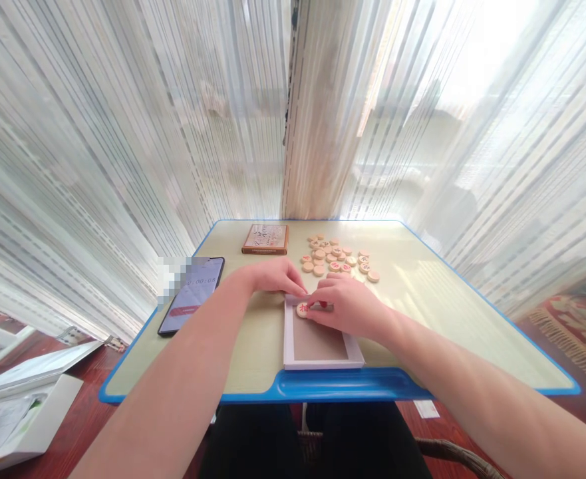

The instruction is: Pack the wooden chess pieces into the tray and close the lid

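Note:
A shallow white box tray point(289, 346) with a brown floor lies near the front edge of the table. In its far left corner sits a round wooden Chinese chess piece point(301, 311) with a red character facing up. My right hand point(347, 303) reaches over the tray, its thumb and fingers closed at the right side of that piece. Bent over the tray's far rim, my left hand point(277, 274) has its fingertips pinched at the back left corner. Beyond both hands, several more Chinese chess pieces point(331, 258) are scattered in a loose group, some showing red or dark characters.
A decorated flat box lid point(266, 238) lies at the back left of the blue-edged table point(452, 332). On the left a phone point(197, 293) shows a running timer. An open white box point(33, 419) stands on the floor at left. Striped curtains point(223, 120) hang behind the table.

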`<action>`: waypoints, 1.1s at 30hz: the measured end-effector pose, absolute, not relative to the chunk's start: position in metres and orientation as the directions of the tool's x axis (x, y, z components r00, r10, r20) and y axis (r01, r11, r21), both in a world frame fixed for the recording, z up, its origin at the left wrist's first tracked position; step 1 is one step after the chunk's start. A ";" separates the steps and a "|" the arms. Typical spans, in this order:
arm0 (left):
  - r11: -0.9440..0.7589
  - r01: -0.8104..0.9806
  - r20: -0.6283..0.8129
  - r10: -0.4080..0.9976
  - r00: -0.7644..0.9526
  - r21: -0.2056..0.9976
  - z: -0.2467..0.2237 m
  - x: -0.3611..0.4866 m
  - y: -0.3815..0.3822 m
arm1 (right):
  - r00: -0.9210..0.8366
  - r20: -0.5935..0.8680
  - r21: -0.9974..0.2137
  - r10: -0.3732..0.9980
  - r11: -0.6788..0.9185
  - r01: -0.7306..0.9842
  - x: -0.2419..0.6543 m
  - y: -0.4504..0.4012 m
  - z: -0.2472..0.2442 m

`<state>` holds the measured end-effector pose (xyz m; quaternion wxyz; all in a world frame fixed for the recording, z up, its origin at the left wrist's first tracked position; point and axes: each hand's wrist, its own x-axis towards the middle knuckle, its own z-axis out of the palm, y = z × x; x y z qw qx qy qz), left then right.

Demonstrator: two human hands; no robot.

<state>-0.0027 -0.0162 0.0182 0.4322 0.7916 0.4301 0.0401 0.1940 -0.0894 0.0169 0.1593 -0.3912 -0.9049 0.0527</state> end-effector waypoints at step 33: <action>-0.152 0.503 -0.346 0.558 0.754 0.851 0.016 -0.013 -0.010 | -0.613 0.222 -0.265 0.758 0.652 0.710 0.189 -0.084 0.004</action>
